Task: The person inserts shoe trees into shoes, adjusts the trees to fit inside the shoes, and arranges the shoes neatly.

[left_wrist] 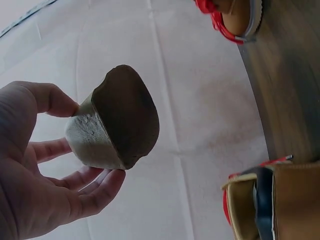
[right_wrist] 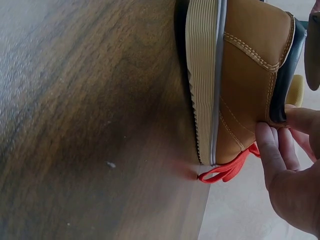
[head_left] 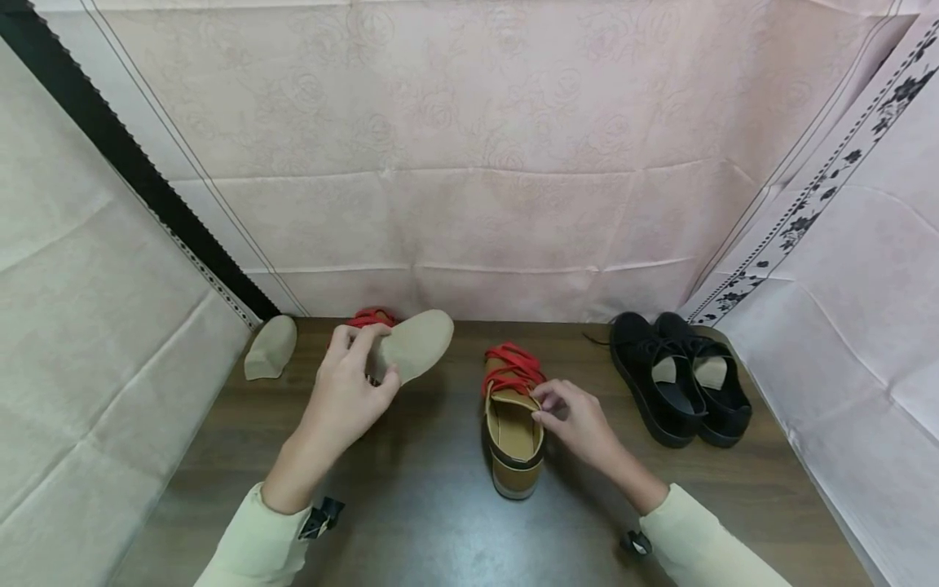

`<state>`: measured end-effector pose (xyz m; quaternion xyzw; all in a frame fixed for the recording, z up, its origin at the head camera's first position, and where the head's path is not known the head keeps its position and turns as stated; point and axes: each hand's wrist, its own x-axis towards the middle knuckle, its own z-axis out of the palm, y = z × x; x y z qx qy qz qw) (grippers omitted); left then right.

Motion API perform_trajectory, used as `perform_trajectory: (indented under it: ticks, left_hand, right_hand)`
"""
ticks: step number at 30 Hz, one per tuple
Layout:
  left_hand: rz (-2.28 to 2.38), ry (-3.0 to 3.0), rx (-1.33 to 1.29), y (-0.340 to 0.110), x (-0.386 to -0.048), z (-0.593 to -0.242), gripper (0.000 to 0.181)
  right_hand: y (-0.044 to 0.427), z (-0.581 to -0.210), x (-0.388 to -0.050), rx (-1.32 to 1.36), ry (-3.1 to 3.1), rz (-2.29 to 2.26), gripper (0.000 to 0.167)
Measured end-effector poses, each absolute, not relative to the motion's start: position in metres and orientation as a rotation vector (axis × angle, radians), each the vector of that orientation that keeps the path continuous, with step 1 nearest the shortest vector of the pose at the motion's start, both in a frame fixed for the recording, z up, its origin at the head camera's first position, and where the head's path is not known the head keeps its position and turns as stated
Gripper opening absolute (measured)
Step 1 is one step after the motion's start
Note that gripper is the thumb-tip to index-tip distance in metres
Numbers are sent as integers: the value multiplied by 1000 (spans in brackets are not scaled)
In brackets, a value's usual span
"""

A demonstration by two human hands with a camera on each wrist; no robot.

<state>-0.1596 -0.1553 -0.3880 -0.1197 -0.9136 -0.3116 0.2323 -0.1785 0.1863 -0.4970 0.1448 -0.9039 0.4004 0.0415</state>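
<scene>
Pinching a beige shoe insert [head_left: 420,344] between thumb and fingers, the left hand [head_left: 352,379] holds it raised, left of an upright tan shoe [head_left: 516,432] with red laces [head_left: 511,367]. Right hand [head_left: 575,416] grips that shoe's collar [right_wrist: 286,82]. Second red-laced shoe [head_left: 372,316] mostly hidden behind left hand. Another insert [head_left: 271,349] far left; black shoes [head_left: 693,399] at right. Wooden surface [head_left: 425,505] beneath, pale cloth [head_left: 469,204] behind.

The brown shoe [right_wrist: 245,75] is showing smooth, leather-like sides with raised stitching; its ribbed sole [right_wrist: 202,65] is looking rubbery and matt, its red laces [head_left: 513,367] like woven cloth. The shoe insert [head_left: 421,346] is appearing matt and slightly rough. The wood-grained surface [head_left: 425,522] is gleaming softly, while the creased, cloth-like sheeting [head_left: 513,139] is looking matt.
</scene>
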Motion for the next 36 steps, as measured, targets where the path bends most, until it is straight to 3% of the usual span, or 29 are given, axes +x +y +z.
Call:
perform_trajectory:
  ticks: [36]
  left_hand:
    - [-873,-2744,-618,-125,-130,-374,44]
  right_hand:
    - [190,-502,-181,461,-2753,1292,29]
